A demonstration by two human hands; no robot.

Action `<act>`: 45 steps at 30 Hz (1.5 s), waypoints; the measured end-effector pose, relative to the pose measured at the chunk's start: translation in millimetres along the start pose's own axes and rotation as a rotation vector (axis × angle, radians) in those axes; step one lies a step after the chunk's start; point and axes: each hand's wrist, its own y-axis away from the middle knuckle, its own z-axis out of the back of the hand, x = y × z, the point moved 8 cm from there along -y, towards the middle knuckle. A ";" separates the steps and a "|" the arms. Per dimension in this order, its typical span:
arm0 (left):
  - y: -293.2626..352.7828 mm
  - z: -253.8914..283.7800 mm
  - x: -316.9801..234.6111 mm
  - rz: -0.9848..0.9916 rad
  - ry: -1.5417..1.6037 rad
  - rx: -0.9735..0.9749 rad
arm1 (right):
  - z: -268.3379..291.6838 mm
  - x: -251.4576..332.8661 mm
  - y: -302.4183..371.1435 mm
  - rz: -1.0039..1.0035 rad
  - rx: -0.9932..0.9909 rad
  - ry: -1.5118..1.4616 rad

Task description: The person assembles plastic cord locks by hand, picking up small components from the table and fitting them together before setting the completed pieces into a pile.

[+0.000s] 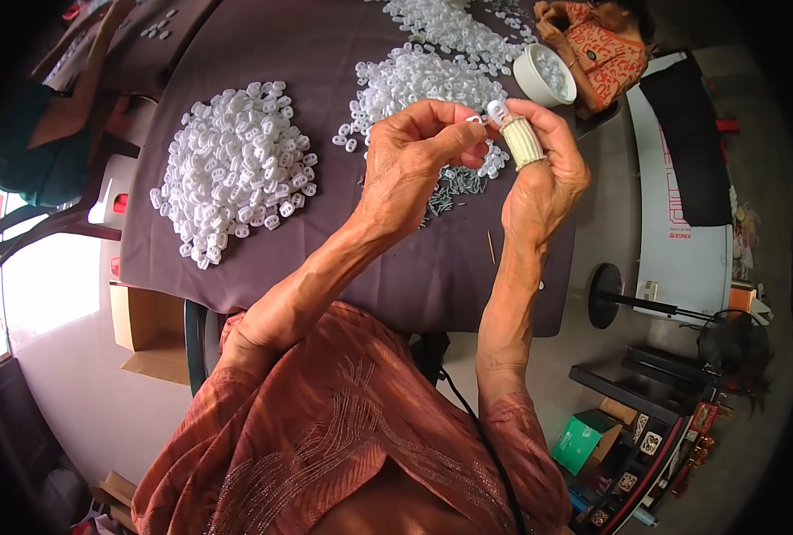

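Both my hands are raised over the near right part of the table, fingertips close together. My left hand [405, 160] is closed in a pinch on a small white piece, mostly covered by the fingers. In my right hand [544, 174], the fingertips grip a white oval plastic piece [497, 111] with holes. A cream ribbed cover [523, 143] wraps one digit of that hand, apparently the thumb. Beneath the hands lies a scatter of small grey pins [457, 185]. Just beyond them is a heap of white oval pieces [414, 82].
Another heap of white pieces [236, 169] covers the left of the brown tablecloth [325, 267]; more lie at the far side. A white tub [526, 76] stands far right, beside a person in orange [602, 58]. A thin stick [492, 248] lies near my right forearm. Another person sits left.
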 end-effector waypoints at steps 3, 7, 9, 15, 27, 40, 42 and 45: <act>-0.2 0.2 0.8 0.009 0.002 -0.003 | 1.6 -1.9 0.8 0.026 0.001 0.001; -0.7 1.9 1.3 0.009 -0.008 -0.008 | 2.1 -3.4 1.1 0.040 0.001 0.061; -1.0 2.1 2.5 0.011 -0.007 -0.008 | 2.9 -4.1 0.8 0.049 0.007 0.059; -2.9 4.5 5.5 0.017 0.001 -0.006 | 1.8 -5.8 0.7 0.046 0.033 0.031; -3.4 4.4 6.2 0.028 -0.021 -0.005 | 0.9 -15.5 -1.0 -0.044 0.062 -0.043; -4.8 8.6 11.5 0.048 -0.057 -0.036 | 0.9 -33.3 -0.3 -0.171 0.049 -0.179; -5.0 8.8 12.4 0.051 -0.056 -0.041 | 1.2 -34.6 0.6 -0.170 0.049 -0.176; -5.7 8.8 12.6 0.052 -0.052 -0.039 | 0.8 -33.3 1.0 -0.154 0.046 -0.143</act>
